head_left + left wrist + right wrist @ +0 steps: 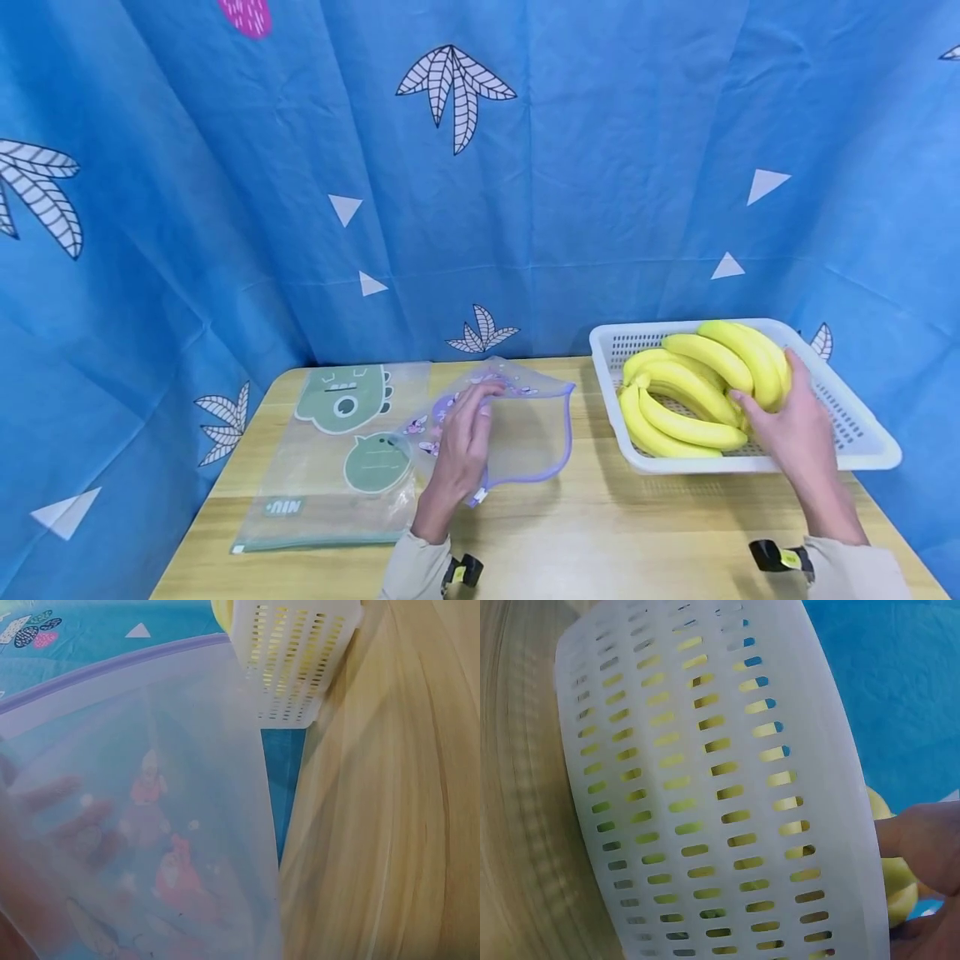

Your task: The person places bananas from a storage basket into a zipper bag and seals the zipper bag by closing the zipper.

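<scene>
While the left hand (461, 437) works at the purple-rimmed bag (525, 442), the right hand (798, 425) is over in the white basket (862, 457), and it has bananas! Thumb on the near side, fingers round the far side: that's a grasp on the rightmost bananas (753, 367), and they're inside the basket, against the rest of the yellow heap (693, 387). From the right wrist, the perforated wall fills most of the view, yellow showing through the slots, with part of the hand and some fruit just past the rim.

Across to the left hand: fingers bent, right up at the bag, whose mouth gapes toward the basket without reaching it. Are those fingers pinching the plastic? I can't tell; the left wrist view shows them only as a blur through the cloudy, printed film.

Just left of that, the green-printed bag (333, 458) lies flat on the wooden table (600, 533), its zip edge nearest the person, the purple-rimmed one right beside it. Pale sleeves cover both forearms, the left sleeve (416, 567) and the right sleeve (858, 571), a black device at each wrist. Behind it all hangs a blue curtain (600, 167), dotted with white leaves and triangles.
</scene>
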Tool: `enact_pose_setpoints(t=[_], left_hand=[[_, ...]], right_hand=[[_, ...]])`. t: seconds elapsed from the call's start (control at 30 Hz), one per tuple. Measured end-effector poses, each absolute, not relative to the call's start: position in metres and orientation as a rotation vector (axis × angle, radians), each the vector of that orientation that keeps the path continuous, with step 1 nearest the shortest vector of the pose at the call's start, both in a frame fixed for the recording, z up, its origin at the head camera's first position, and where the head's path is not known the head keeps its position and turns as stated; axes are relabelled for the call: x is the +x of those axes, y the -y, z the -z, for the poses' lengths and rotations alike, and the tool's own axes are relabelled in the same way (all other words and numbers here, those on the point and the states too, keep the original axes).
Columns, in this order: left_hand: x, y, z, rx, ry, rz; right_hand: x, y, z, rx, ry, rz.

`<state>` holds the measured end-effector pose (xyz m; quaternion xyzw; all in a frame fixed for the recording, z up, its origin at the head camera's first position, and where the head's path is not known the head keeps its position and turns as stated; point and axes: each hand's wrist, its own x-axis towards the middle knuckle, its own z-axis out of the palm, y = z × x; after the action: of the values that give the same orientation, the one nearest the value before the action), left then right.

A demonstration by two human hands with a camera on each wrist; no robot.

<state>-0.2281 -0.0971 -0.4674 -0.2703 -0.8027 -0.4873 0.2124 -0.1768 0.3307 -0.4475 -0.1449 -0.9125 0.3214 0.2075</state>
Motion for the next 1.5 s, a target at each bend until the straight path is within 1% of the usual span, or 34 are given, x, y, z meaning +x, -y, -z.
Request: enact_pose_setpoints(t=[0.17, 0.27, 0.37, 0.47, 0.57, 0.63, 0.8, 1.03, 1.1, 1.3, 1.5], left_hand=[[-0.227, 0.097, 0.472, -0.770, 2.229, 1.360], [-0.227, 0.096, 0.472, -0.744, 2.221, 1.389], [-0.227, 0.095, 0.470, -0.698, 2.204, 1.414], [-0.228, 0.095, 0.468, -0.666, 2.173, 1.421], [-0.228, 0.094, 0.462, -0.655, 2.129, 1.441], [-0.227, 0.092, 0.457, -0.643, 2.099, 1.473], [-0.221, 0.089, 0.446, -0.552, 2.086, 1.587], [-0.211, 0.083, 0.434, -0.445, 2.095, 1.725], [-0.208, 0.083, 0.430, -0.444, 2.069, 1.751], [-0.204, 0.081, 0.417, -0.499, 1.982, 1.785], [-0.203, 0.084, 0.409, -0.513, 1.907, 1.820]], right_hand=[[-0.167, -0.326, 0.445, -0.464, 2.305, -0.964], [-0.157, -0.321, 0.434, -0.419, 2.150, -1.201], [-0.144, -0.310, 0.422, -0.259, 1.933, -1.553], [-0.132, -0.291, 0.412, -0.032, 1.695, -1.845], [-0.120, -0.266, 0.403, 0.127, 1.560, -1.977], [-0.113, -0.249, 0.397, 0.166, 1.535, -2.003], [-0.101, -0.210, 0.390, 0.206, 1.624, -1.920], [-0.108, -0.174, 0.395, 0.664, 1.685, -1.645], [-0.111, -0.166, 0.395, 0.735, 1.763, -1.502], [-0.117, -0.151, 0.385, 0.772, 2.002, -1.071], [-0.123, -0.148, 0.379, 0.922, 2.141, -0.836]])
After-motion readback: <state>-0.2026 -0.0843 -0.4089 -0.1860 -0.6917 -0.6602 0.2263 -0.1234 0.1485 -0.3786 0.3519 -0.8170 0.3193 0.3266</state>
